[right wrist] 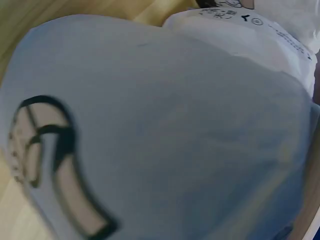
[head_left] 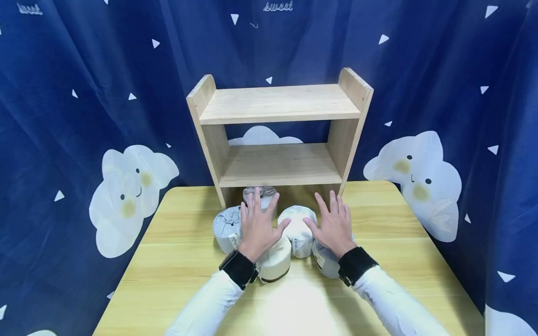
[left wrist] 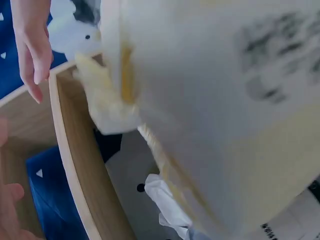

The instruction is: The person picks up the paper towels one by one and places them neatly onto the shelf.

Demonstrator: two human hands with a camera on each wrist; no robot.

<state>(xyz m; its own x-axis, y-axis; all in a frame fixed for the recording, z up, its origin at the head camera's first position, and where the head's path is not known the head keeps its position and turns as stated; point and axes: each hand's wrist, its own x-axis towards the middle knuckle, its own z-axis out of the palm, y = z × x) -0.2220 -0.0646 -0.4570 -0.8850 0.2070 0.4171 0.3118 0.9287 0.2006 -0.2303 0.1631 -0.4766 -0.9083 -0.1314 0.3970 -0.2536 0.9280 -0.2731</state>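
Several wrapped paper rolls stand bunched on the table in front of the shelf. My left hand [head_left: 257, 223] lies flat with fingers spread over a grey-white roll [head_left: 226, 228] and a cream roll [head_left: 275, 262]. Beyond its fingertips stands a roll with a shiny grey top [head_left: 260, 192]. My right hand [head_left: 334, 224] is also spread flat, over a grey-blue roll [head_left: 325, 262] and beside a white roll [head_left: 299, 228]. Neither hand grips anything. The cream roll [left wrist: 225, 100] fills the left wrist view. Most of the right wrist view is taken up by the grey-blue roll [right wrist: 160, 130].
A two-tier wooden shelf [head_left: 277, 105] stands at the back of the yellow table [head_left: 176, 261], both boards bare. Its side panel [left wrist: 75, 165] shows in the left wrist view. A dark blue cloud-print curtain [head_left: 84, 116] hangs behind and to both sides.
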